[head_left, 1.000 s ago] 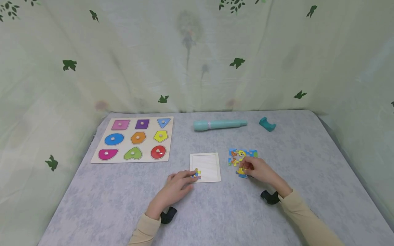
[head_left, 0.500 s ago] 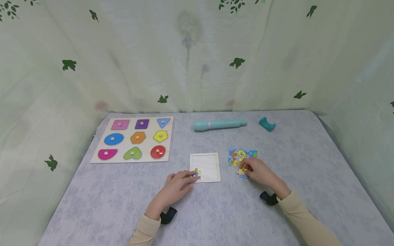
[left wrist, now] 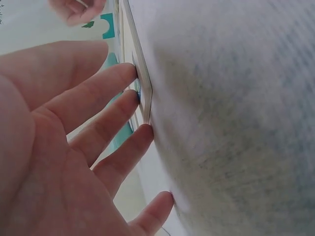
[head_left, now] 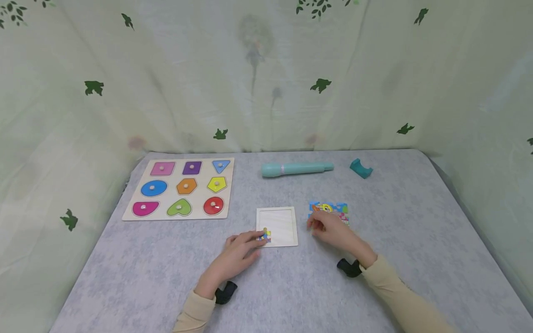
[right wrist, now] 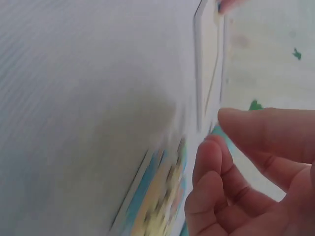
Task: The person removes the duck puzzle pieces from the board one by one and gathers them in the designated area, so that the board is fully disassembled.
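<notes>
My left hand (head_left: 239,252) lies with spread, fairly straight fingers at the near left corner of a white square puzzle frame (head_left: 294,226). Its fingertips (left wrist: 130,71) touch a yellow and blue jigsaw piece (head_left: 268,237) in that corner; another fingertip meets the frame's edge. My right hand (head_left: 333,231) hovers right of the frame, over the near left part of a jigsaw picture (head_left: 329,206). Its thumb (right wrist: 236,123) and fingers curl close together. I cannot tell whether a piece is between them. The right hand hides much of the picture.
A wooden shape board (head_left: 195,199) with knobbed pieces lies at the back left. Farther back is a teal tube (head_left: 304,169) with a light band, and right of it a small teal curved piece (head_left: 361,169). A patterned curtain (head_left: 266,115) stands behind the table.
My right hand has shifted left from the near part of the jigsaw picture, uncovering pink parts at its right side. The left hand has stayed on the piece in the frame.
</notes>
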A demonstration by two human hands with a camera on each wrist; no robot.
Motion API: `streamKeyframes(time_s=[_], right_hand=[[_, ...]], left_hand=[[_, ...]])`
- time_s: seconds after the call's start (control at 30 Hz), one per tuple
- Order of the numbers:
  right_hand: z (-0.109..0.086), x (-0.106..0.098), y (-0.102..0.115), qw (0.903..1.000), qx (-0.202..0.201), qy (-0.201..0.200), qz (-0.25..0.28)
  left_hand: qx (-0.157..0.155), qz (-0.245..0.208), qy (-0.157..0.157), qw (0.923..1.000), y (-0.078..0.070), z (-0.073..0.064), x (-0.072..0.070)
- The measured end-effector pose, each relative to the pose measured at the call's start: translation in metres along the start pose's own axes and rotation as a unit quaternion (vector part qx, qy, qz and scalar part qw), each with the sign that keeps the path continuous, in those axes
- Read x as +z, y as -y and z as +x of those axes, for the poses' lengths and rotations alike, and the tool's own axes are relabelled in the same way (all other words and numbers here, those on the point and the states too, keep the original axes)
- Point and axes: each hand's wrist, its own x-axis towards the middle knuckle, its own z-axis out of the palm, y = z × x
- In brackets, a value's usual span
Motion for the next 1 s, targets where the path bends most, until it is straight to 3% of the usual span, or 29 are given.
streamKeyframes(time_s=[0.2,0.43,1.0], right_hand=[[0.029,0.026,0.022,0.998,-0.027,0.043,0.037],[0.053,0.049,0.041,0.9972,-0.048,0.052,0.023],[0.063,0.068,0.05,0.9957,-0.039,0.083,0.011]], left_hand=[[0.008,0.015,0.0,0.9999,0.001,-0.003,-0.001],[-0.009,0.019,-0.003,0.9998,0.002,-0.011,-0.007],[-0.031,0.0,0.002,0.9995,0.003,-0.014,-0.009]])
